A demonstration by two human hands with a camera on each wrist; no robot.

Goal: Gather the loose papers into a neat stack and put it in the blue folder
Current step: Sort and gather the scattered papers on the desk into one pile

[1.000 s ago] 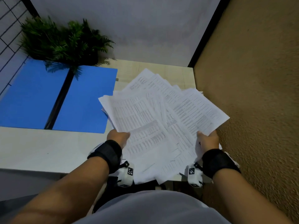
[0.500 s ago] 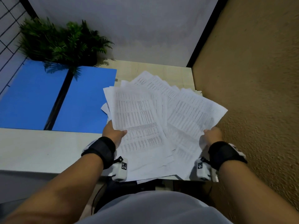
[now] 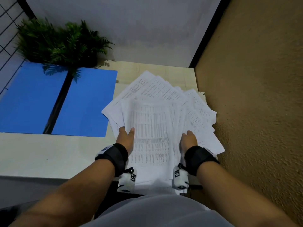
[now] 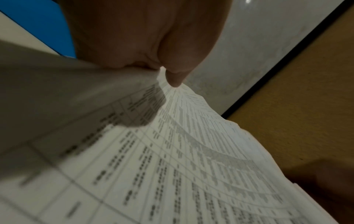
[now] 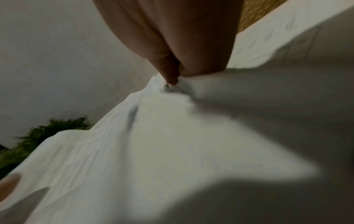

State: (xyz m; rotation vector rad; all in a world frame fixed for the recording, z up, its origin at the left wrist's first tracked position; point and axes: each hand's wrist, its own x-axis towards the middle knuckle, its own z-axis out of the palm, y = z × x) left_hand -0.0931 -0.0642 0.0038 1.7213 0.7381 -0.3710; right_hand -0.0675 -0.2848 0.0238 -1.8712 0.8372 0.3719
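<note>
Both hands grasp the fanned papers point(image 3: 157, 128) in the head view, left hand point(image 3: 125, 138) and right hand point(image 3: 188, 141) at either side, beside the open blue folder point(image 3: 88, 102) (on the table point(image 3: 49, 154)). Left wrist: thumb pinches printed sheets. Right wrist: blurred, thumb pressing paper.

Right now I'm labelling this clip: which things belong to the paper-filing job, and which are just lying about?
Part of the job:
papers, fanned and untidy, gripped by the left hand and right hand
folder, blue, lying open on the table

Just lying about:
plant, behind the folder
wire grid, far left
</note>
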